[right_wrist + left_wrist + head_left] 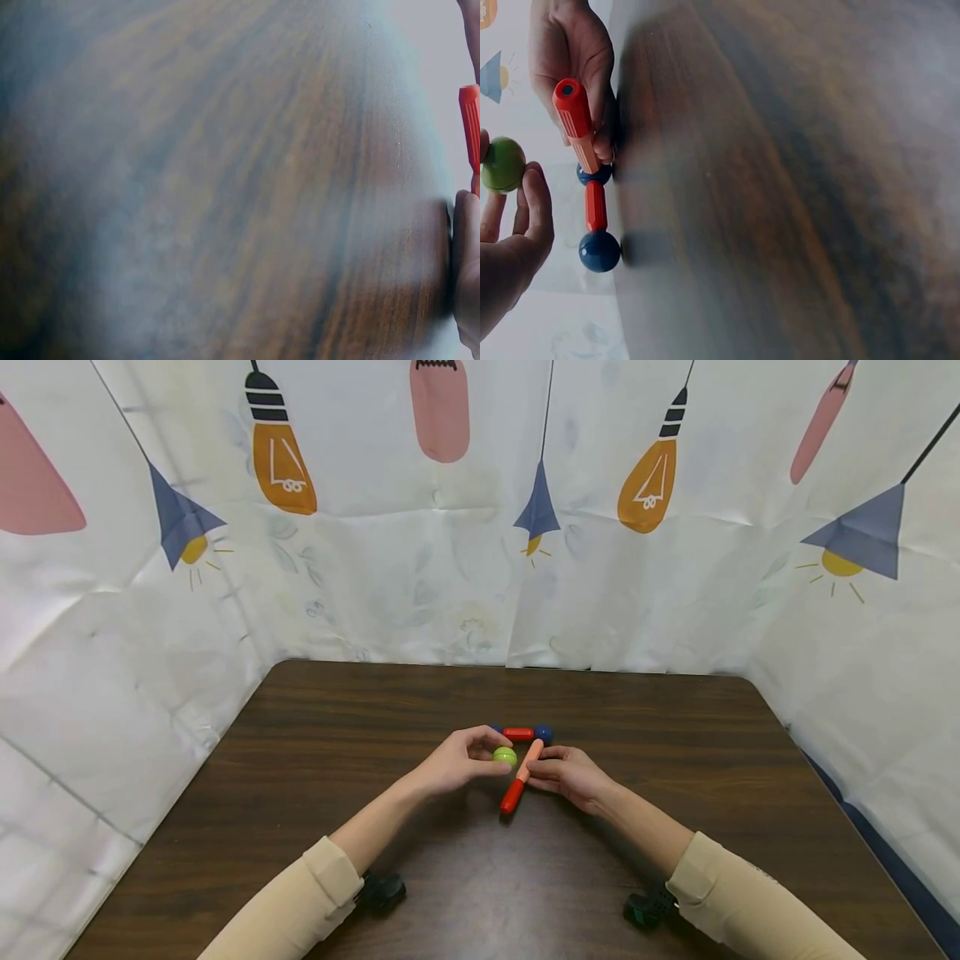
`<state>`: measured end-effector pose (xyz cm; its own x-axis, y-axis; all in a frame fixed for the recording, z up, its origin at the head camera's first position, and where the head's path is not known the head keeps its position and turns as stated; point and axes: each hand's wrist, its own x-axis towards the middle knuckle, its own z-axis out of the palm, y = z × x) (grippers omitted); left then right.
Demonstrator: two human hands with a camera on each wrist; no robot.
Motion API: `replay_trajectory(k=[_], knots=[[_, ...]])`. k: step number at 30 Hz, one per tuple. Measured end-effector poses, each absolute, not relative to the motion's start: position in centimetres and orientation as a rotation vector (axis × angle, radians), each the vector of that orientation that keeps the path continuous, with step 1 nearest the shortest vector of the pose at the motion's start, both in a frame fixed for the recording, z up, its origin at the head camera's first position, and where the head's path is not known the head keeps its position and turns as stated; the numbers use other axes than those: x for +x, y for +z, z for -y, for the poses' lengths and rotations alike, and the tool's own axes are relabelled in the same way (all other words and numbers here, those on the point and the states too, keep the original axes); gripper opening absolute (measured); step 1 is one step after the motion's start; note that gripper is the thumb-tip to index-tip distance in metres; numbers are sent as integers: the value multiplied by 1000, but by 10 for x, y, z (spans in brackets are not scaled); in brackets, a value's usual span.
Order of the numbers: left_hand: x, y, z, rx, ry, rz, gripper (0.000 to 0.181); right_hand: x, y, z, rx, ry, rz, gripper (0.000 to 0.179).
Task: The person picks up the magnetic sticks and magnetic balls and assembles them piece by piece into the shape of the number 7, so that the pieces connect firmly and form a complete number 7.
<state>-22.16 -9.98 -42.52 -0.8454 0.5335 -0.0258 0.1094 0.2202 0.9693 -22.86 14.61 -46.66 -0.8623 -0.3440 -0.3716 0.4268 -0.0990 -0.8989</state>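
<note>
A small green ball [505, 757] is pinched between the thumb and fingers of my left hand [456, 762], above the table. My right hand [572, 777] holds a two-part stick by its salmon-coloured piece [532, 758]; a red grooved piece [513, 796] forms the end pointing toward me. In the left wrist view, the end of the red piece [570, 105] shows a small dark hole. Just beyond both hands lies a red rod [518, 734] with a dark blue ball [543, 733] at its right end and another blue ball [496, 727] at its left, partly hidden by my left fingers.
The dark wood-grain table [337, 710] reaches back to a white curtain [465, 585] printed with lamps and bulbs. Black wrist devices show below my left sleeve [315, 893] and right sleeve [738, 893].
</note>
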Motion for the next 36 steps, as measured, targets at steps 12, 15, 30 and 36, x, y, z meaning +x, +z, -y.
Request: replay_trajectory(k=[12,15,30,36], knots=[[-217,-430,107,657,1577,-2149,38,-229,-464,-148,95,-1991,-1683,49],[-216,-432,109,662,1591,-2133,36,-229,-464,-148,100,-1994,-1683,48],[-205,-436,113,568,1555,-2139,40,-231,-468,-148,96,-2026,-1645,53],[-202,-435,116,547,1528,-2135,38,-232,-468,-148,104,-2028,-1647,54]])
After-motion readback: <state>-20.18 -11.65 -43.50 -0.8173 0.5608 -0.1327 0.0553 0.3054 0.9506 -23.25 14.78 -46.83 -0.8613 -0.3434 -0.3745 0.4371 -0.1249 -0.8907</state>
